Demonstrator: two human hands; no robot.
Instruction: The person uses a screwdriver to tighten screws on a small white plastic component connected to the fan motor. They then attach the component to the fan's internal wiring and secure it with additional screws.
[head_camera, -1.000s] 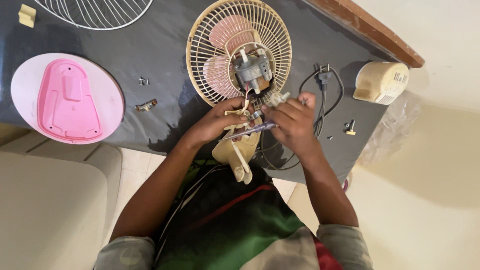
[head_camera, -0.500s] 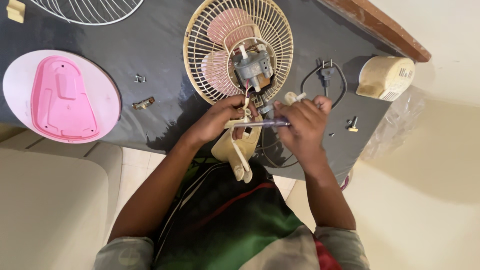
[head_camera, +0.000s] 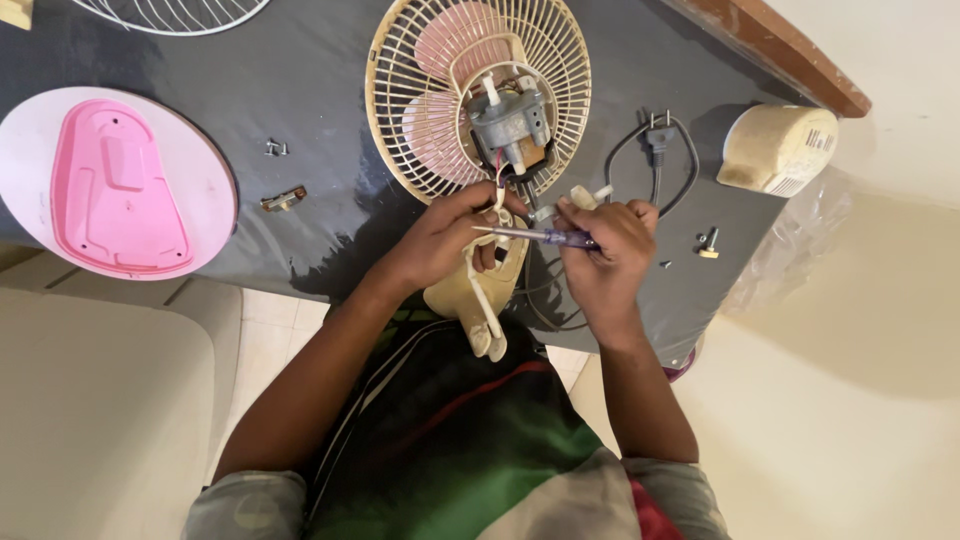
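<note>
The right hand (head_camera: 605, 250) has its fingers clenched around the purple handle of a screwdriver (head_camera: 545, 237), whose thin shaft lies level and points toward the left hand (head_camera: 450, 238). The left hand's fingers are curled around the cream fan neck (head_camera: 478, 295), just below the motor (head_camera: 510, 122), with the thumb pressed at the top of the neck where thin wires come out.

The motor is a grey metal block, bare and uncovered, sitting in the middle of the cream wire fan guard (head_camera: 400, 130), with pink blades (head_camera: 450, 50) showing through the wires behind it. The guard lies flat on the dark desk (head_camera: 300, 100). The neck hangs over the desk's near edge, just below the motor, above the person's lap.

Right of the motor lies a black power cord with its plug (head_camera: 655, 145), then a small bolt (head_camera: 708, 243), then a cream motor cover (head_camera: 778, 150) close to the desk's far right edge. Left of the motor sit loose screws (head_camera: 275, 149) and a small metal clip (head_camera: 284, 199) with bare dark surface around them, then a round pink fan base (head_camera: 115, 185) overhanging the near edge.

Both forearms reach up from the bottom, elbows out, wrists bent inward so the hands meet below the motor.
</note>
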